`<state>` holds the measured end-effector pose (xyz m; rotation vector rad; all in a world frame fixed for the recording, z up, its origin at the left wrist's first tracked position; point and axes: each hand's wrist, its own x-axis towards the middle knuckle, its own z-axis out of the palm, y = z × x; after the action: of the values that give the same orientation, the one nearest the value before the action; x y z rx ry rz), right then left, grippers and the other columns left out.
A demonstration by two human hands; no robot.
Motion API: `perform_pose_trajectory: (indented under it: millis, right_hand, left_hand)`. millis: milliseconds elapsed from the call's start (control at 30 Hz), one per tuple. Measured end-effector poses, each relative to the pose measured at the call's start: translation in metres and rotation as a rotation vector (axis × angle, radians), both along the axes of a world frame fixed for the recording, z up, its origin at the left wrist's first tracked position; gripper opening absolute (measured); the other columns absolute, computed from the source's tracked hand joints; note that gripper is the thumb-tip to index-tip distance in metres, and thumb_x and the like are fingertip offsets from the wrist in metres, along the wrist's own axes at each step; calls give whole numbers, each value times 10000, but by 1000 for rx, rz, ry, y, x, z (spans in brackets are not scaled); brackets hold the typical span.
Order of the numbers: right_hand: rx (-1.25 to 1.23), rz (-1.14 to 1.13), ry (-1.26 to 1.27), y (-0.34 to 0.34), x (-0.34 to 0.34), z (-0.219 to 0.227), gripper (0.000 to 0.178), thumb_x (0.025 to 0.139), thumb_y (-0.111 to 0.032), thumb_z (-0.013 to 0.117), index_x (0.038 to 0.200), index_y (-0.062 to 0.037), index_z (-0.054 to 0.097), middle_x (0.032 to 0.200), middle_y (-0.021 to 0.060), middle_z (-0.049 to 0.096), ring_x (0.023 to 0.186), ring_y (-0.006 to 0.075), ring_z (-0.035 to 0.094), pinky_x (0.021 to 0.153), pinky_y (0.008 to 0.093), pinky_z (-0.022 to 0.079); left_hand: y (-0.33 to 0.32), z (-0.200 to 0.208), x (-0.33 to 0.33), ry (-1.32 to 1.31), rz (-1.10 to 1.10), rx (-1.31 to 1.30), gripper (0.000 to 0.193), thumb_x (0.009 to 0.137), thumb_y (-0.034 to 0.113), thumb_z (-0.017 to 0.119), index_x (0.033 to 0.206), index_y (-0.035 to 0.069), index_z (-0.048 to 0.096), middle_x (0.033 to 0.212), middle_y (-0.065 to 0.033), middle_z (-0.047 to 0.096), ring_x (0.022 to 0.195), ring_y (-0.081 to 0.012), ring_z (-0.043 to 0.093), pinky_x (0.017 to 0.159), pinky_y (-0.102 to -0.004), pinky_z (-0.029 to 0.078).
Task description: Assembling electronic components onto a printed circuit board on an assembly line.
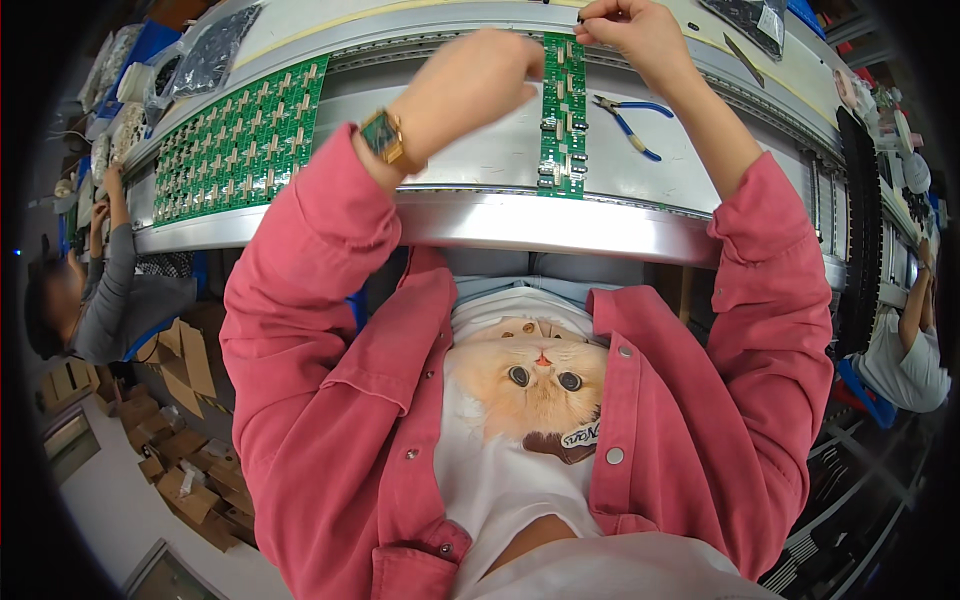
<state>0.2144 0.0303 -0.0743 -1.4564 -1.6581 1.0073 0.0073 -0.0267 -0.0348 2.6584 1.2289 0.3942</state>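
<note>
A narrow green circuit board strip [563,115] lies across the rails in front of me, with small black and pale components on its surface. My left hand [480,85], a gold watch on its wrist, hovers at the strip's left edge. Its fingers turn away from view and are slightly blurred, so what they hold is hidden. Beyond the strip's far end, my right hand [635,35] pinches a small black component [580,18] between thumb and fingertips. Blue-handled cutting pliers [635,125] rest on the surface right of the strip.
Several populated green circuit boards [245,140] sit side by side on the rails at left. A metal rail [560,222] runs along the near edge. Plastic bags [215,50] lie far left, and tweezers [745,58] far right. Other people work at both sides; cardboard boxes [190,470] stand lower left.
</note>
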Motion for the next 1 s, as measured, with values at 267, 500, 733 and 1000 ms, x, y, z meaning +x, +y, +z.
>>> perform_pose_trajectory:
  millis: [267, 500, 733, 1000]
  right_hand:
    - [10, 135, 239, -69, -18, 8, 160, 760, -9, 613, 896, -56, 683, 785, 20, 671, 627, 92, 583, 597, 258, 483]
    - [92, 177, -98, -91, -14, 5, 144, 746, -3, 621, 861, -57, 687, 749, 5, 660, 619, 93, 558, 590, 236, 460]
    - [205, 220, -180, -91, -9, -6, 118, 737, 11, 631, 827, -43, 686, 744, 10, 650, 623, 110, 551, 603, 229, 456]
    - [214, 254, -221, -90, -11, -6, 105, 734, 16, 632, 812, -31, 683, 751, 23, 651, 625, 124, 560, 613, 241, 467]
  left_hand:
    - [115, -39, -30, -64, 290, 142, 155, 754, 101, 572, 823, -7, 659, 788, -159, 658, 689, -332, 599, 668, -379, 485]
    - [158, -80, -29, -206, 203, 380, 195, 743, 119, 512, 758, -9, 657, 802, -218, 653, 760, -406, 601, 734, -440, 487]
    - [137, -61, -20, -187, 319, 273, 186, 749, 135, 521, 776, 19, 664, 851, -191, 663, 774, -389, 603, 726, -420, 487]
    - [123, -57, -21, -436, 199, 340, 166, 738, 96, 536, 821, 22, 659, 840, -171, 668, 761, -371, 608, 704, -407, 491]
